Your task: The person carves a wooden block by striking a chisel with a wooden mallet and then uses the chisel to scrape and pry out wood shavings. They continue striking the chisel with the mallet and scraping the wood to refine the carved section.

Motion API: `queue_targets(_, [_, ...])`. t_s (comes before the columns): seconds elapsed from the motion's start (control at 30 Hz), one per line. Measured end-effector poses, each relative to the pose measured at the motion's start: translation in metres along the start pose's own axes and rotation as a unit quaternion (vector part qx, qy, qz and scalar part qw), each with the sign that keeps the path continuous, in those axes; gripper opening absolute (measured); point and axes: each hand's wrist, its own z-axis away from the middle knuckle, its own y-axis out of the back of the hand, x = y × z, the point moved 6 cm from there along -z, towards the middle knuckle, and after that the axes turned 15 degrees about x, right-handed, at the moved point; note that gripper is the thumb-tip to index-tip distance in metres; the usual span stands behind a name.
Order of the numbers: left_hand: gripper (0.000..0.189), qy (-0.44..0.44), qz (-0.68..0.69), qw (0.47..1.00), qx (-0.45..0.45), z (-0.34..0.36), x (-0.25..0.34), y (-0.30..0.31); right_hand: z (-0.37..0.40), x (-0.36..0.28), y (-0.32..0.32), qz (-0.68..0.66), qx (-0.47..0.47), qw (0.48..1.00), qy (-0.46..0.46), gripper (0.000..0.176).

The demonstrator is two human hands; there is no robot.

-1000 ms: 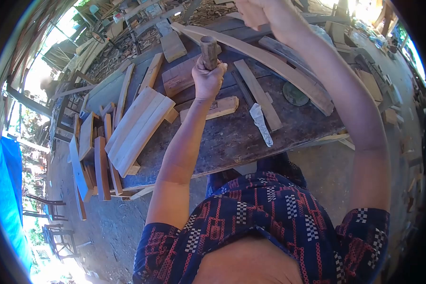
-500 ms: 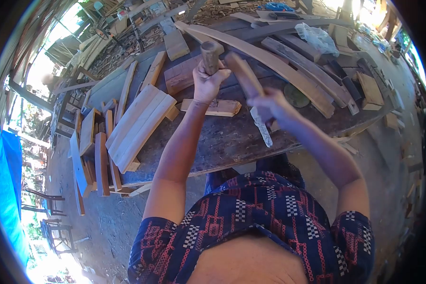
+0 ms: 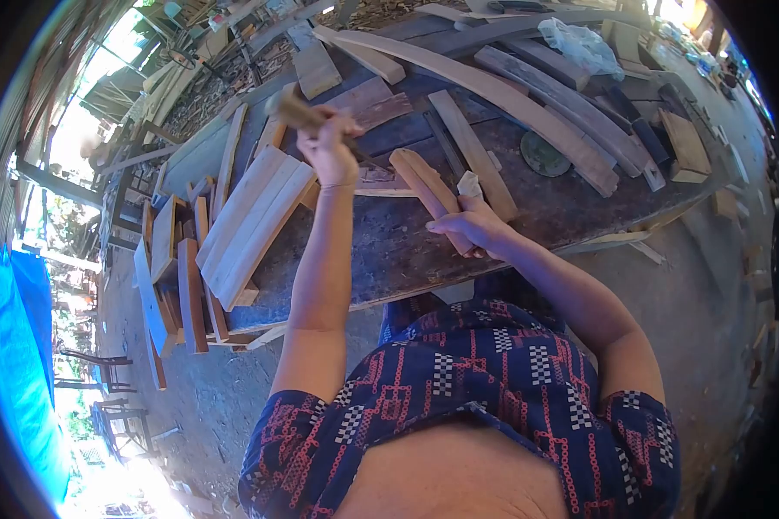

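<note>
My left hand (image 3: pixel 329 154) is closed around a thick wooden-handled tool (image 3: pixel 296 112), tilted left and blurred; a thin dark part runs from the hand's right side. Below it lies a short piece of wood (image 3: pixel 385 186), partly hidden by the hand. My right hand (image 3: pixel 478 227) grips the near end of a brown wooden bar (image 3: pixel 426 183), which points away and left over the workbench (image 3: pixel 389 259). A small whitish item (image 3: pixel 469 184) shows just beyond my right hand, its lower part hidden.
Joined pale boards (image 3: pixel 255 227) and upright wood pieces stand at the bench's left. A flat board (image 3: pixel 472 151) lies beyond my right hand. Long curved planks (image 3: pixel 493 91), a round dark disc (image 3: pixel 544 154) and a clear plastic bag (image 3: pixel 580 48) are farther right.
My left hand has moved left, and its tool has tipped from upright to the left. My right hand has moved down and slightly left with the wooden bar.
</note>
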Motion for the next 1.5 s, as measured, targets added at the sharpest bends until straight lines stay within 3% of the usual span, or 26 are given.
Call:
queue_targets(0.03, [0.015,0.024,0.052,0.996,0.062,-0.008,-0.005,0.018,-0.002,0.002,-0.002,-0.009,0.004,1.000,0.016,0.061])
queue_targets(0.23, [0.018,0.077,-0.004,0.982,0.173,-0.003,-0.001,0.074,-0.003,0.003,-0.004,-0.048,0.004,0.998,0.041,0.064])
queue_targets(0.37, [0.016,0.109,0.027,0.959,0.259,0.020,0.022,0.062,-0.003,0.000,-0.004,-0.039,0.017,0.998,0.040,0.063])
queue_targets(0.47, [0.012,0.058,0.097,0.977,0.179,0.016,0.036,0.055,0.001,-0.003,-0.003,-0.022,0.024,0.999,0.035,0.061])
queue_targets(0.87, [0.015,-0.034,-0.004,0.986,0.164,0.047,0.053,0.053,-0.003,0.002,-0.003,-0.033,0.018,0.998,0.048,0.062])
queue_targets(1.4, [0.013,-0.009,0.031,0.987,0.156,0.043,0.043,0.048,-0.001,0.001,-0.003,-0.070,0.004,0.996,0.054,0.062])
queue_targets(1.5, [0.013,-0.041,-0.011,0.989,0.142,0.049,0.047,0.037,-0.002,0.003,-0.004,-0.067,0.004,0.996,0.057,0.061])
